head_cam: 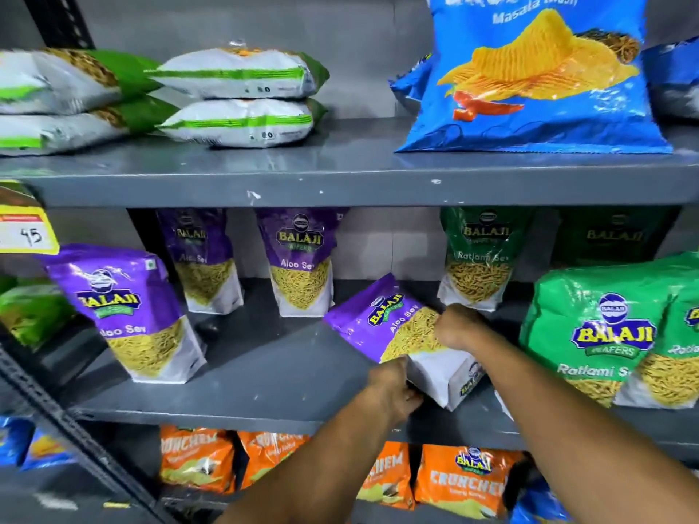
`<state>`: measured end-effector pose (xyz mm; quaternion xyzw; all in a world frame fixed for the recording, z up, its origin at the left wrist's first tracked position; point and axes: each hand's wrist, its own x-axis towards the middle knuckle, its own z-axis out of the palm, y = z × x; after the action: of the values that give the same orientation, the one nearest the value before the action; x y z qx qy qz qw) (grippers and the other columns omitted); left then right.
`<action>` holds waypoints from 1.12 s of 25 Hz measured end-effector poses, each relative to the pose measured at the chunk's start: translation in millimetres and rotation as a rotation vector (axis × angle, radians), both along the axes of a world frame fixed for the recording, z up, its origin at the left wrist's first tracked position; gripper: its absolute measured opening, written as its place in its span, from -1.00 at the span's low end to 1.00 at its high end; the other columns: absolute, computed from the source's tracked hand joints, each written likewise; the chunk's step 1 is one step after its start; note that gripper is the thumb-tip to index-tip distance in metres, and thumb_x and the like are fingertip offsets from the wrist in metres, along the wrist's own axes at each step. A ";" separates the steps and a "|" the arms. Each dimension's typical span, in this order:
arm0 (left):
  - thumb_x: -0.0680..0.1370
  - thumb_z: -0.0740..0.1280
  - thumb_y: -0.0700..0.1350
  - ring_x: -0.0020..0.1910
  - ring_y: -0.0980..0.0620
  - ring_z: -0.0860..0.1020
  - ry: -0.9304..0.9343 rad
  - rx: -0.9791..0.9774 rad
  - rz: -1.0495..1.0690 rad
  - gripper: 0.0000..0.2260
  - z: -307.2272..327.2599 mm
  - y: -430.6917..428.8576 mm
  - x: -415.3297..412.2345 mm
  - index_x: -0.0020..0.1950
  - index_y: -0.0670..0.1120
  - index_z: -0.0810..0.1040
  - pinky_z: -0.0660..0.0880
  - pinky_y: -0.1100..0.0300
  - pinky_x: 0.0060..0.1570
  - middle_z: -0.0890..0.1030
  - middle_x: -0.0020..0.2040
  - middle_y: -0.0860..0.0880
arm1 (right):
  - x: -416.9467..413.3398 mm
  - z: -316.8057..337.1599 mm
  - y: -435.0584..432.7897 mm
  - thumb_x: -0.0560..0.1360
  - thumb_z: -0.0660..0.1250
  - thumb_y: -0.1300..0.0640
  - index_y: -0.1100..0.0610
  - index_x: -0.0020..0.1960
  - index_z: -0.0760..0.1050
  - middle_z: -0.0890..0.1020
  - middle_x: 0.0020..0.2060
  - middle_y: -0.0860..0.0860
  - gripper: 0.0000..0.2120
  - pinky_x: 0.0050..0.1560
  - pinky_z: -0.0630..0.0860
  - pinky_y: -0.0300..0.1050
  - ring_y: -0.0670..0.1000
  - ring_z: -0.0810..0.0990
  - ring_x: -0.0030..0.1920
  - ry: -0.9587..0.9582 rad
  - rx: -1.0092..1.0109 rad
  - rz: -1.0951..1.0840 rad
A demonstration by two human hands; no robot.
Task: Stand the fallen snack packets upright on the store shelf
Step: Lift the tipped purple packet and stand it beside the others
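Observation:
A purple Aloo Sev packet [382, 319] lies tilted on the middle grey shelf [264, 372], its top pointing back left and its white base toward me. My left hand [391, 389] grips the packet's lower left corner. My right hand [459, 327] holds its right edge, fingers curled around it. Three more purple Aloo Sev packets stand upright: one at the front left [132, 315] and two at the back [206, 259] [302, 262]. On the top shelf, white and green packets [238, 96] lie flat in stacks.
Green Ratlami Sev packets stand at the right front [605, 334] and behind [480, 259]. A large blue Masala chips bag [537, 73] stands on the top shelf. Orange Crunchem bags [461, 482] fill the shelf below. A yellow price tag [26, 232] hangs at the left.

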<state>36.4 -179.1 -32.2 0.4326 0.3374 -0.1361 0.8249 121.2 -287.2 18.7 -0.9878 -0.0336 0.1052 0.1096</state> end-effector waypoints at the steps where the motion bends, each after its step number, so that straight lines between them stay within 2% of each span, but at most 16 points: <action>1: 0.52 0.31 -0.14 -0.22 -0.07 0.56 -0.005 0.007 -0.001 -0.88 -3.4 7.4 0.7 -0.01 -0.18 0.51 0.52 0.13 -0.39 0.59 -0.03 -0.18 | -11.2 3.7 2.1 0.45 0.13 0.09 0.33 0.08 0.53 0.57 0.17 0.35 -0.62 0.00 0.48 -0.05 0.27 0.58 0.17 -0.019 0.041 -0.019; 4: 0.48 0.36 -0.24 -0.35 -0.04 0.54 -0.091 0.057 0.009 -0.95 -5.5 36.3 -10.6 -0.17 -0.16 0.51 0.49 0.18 -0.39 0.56 -0.23 -0.16 | -56.8 4.2 1.7 0.48 0.15 0.02 0.22 -0.06 0.55 0.65 0.03 0.29 -0.69 -0.09 0.48 0.00 0.28 0.61 0.06 -0.139 0.187 -0.031; 6: 0.45 0.37 -0.30 -0.44 0.00 0.52 -0.216 0.139 -0.010 -0.86 1.1 61.7 -26.9 -0.27 -0.13 0.51 0.46 0.21 -0.37 0.56 -0.39 -0.09 | -88.8 -3.8 5.0 0.45 0.13 -0.10 0.10 -0.12 0.49 0.69 -0.08 0.17 -0.70 -0.12 0.49 0.05 0.26 0.62 -0.02 -0.145 0.347 -0.016; 8: 0.46 0.35 -0.35 -0.49 0.07 0.52 -0.338 0.270 -0.013 -0.80 13.3 92.6 -42.6 -0.33 -0.12 0.56 0.43 0.28 -0.40 0.61 -0.49 0.00 | -108.6 -9.0 22.9 0.43 0.19 -0.09 0.03 -0.07 0.50 0.69 -0.20 0.00 -0.76 -0.11 0.52 0.05 0.15 0.64 -0.16 -0.136 0.575 -0.018; 10: 0.46 0.31 -0.38 -0.47 0.12 0.51 -0.453 0.394 0.008 -0.81 26.3 124.6 -50.2 -0.26 -0.15 0.59 0.41 0.37 -0.48 0.63 -0.46 0.04 | -116.4 -7.5 53.5 0.40 0.24 -0.01 0.02 -0.01 0.48 0.66 -0.29 -0.07 -0.80 -0.15 0.52 0.04 -0.01 0.54 -0.33 -0.155 0.730 -0.007; 11: 0.46 0.30 -0.39 -0.43 0.14 0.52 -0.504 0.441 0.024 -0.85 31.7 140.6 -50.9 -0.18 -0.19 0.60 0.43 0.37 -0.48 0.64 -0.39 0.01 | -116.0 -7.3 70.7 0.38 0.24 0.01 0.03 0.00 0.46 0.67 -0.28 -0.06 -0.78 -0.18 0.52 0.05 -0.02 0.52 -0.36 -0.176 0.773 0.005; 13: 0.46 0.27 -0.43 -0.34 0.18 0.57 -0.581 0.504 0.076 -0.83 36.5 171.5 -45.8 0.00 -0.29 0.57 0.47 0.41 -0.38 0.66 -0.22 -0.08 | -109.2 -8.0 106.7 0.39 0.25 0.08 0.05 0.03 0.45 0.71 -0.21 -0.02 -0.78 -0.20 0.51 0.03 0.03 0.58 -0.31 -0.209 0.831 0.008; 15: 0.46 0.25 -0.46 -0.23 0.12 0.63 -0.608 0.524 0.126 -0.77 35.2 199.4 -37.9 0.08 -0.30 0.51 0.54 0.37 -0.23 0.66 -0.13 -0.13 | -95.4 -17.4 139.5 0.38 0.25 0.09 0.04 0.07 0.46 0.71 -0.12 -0.02 -0.74 -0.10 0.54 0.05 0.06 0.63 -0.16 -0.208 0.876 0.001; 17: 0.47 0.23 -0.47 -0.05 -0.06 0.63 -0.613 0.524 0.148 -0.75 29.1 221.7 -31.6 0.11 -0.29 0.48 0.56 0.16 0.02 0.66 -0.01 -0.22 | -83.5 -33.4 168.7 0.35 0.23 0.06 0.00 0.07 0.47 0.70 -0.07 -0.02 -0.71 0.01 0.55 0.13 0.10 0.64 -0.05 -0.177 0.954 0.001; 19: 0.48 0.20 -0.47 0.03 -0.13 0.59 -0.596 0.545 0.160 -0.75 18.8 236.5 -29.4 0.08 -0.22 0.47 0.49 0.00 0.13 0.63 0.03 -0.26 | -78.1 -50.7 189.1 0.37 0.24 0.13 0.02 0.05 0.48 0.70 -0.07 0.02 -0.75 0.01 0.53 0.14 0.15 0.64 -0.03 -0.164 0.984 -0.008; 22: 0.51 0.20 -0.43 0.05 -0.05 0.59 -0.598 0.569 0.143 -0.75 1.7 245.9 -32.7 0.11 -0.19 0.46 0.51 0.06 0.13 0.63 0.03 -0.19 | -84.7 -68.2 198.6 0.45 0.25 0.11 -0.02 0.20 0.44 0.67 0.04 -0.01 -0.68 0.04 0.53 0.10 0.06 0.62 0.03 -0.177 0.973 -0.026; 25: 0.51 0.18 -0.44 -0.10 0.20 0.65 -0.605 0.515 0.099 -0.71 -4.6 252.4 -35.7 0.19 -0.22 0.44 0.57 0.34 -0.08 0.65 -0.02 -0.07 | -89.4 -78.6 195.1 0.48 0.24 0.13 -0.11 0.39 0.29 0.61 0.21 -0.07 -0.50 0.17 0.52 0.03 -0.01 0.58 0.15 -0.138 0.932 -0.031; 28: 0.50 0.16 -0.47 -0.03 0.17 0.62 -0.608 0.482 0.061 -0.64 -8.0 257.8 -35.9 0.22 -0.19 0.47 0.56 0.38 -0.07 0.63 0.07 -0.08 | -84.0 -82.5 188.7 0.45 0.23 0.22 -0.08 0.47 0.20 0.55 0.30 -0.05 -0.38 0.28 0.47 0.04 -0.02 0.54 0.26 -0.113 0.944 -0.098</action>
<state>0.4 78.7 -40.2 0.6244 0.1124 0.1062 0.7656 37.2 -98.4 -63.8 -0.8347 -0.0371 0.0194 0.5491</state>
